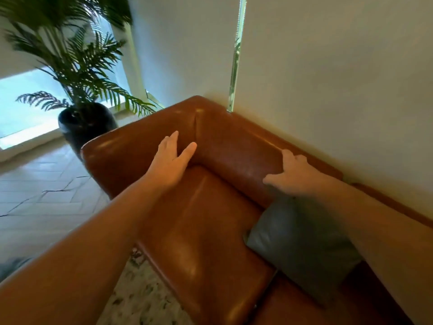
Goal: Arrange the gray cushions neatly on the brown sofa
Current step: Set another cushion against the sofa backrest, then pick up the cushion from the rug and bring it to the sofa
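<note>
Gray cushion (pixel 302 245): It is leaning against the sofa back, just under the right hand (pixel 291 175). It is sitting a bit crooked, with one corner poking out over the seat.
Right hand: It is resting on the top edge of the cushion, where the cushion meets the sofa back. The fingers are spread out and bent a little. They are not squeezing the cushion, as far as I can see.
Left hand (pixel 172 158): It is lying flat in the corner of the brown sofa (pixel 199 219), well away from the cushion. The fingers are apart and it is holding nothing.
Other cushions: I am seeing only one gray cushion here. Any others are out of view.
Done so far: One cushion is already up on the sofa and leaning on the back.
Left to do: I think this cushion needs straightening, and the empty corner by the left hand may be waiting for a cushion.
Around: A potted palm (pixel 79 76) is standing on the floor past the sofa arm.
</note>
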